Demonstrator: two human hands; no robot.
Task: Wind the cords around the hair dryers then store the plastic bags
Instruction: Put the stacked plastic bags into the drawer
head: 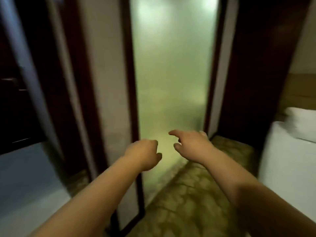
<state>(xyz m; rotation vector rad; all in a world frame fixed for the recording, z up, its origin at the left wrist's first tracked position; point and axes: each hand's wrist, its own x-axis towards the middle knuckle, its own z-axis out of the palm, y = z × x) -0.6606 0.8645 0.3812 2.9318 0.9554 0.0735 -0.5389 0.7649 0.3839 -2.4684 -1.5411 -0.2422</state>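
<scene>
both the left hand (142,153) and right hand (189,144) empty, fingers loosely curled; blurred view, so either may strike the tall frosted glass panel (171,74).

Your two forearms were bare from the bottom edge of the frame up to the wrists, with no sleeve, cuff or glove showing on either. Your left hand (142,155), toward seven o'clock from the frame's centre, and your right hand (190,144), toward five o'clock, wore no ring, watch, bracelet or band that the blurred picture let you make out. Motion blur softened the fingernails and knuckles, so you could not read any finer marks on them.
</scene>
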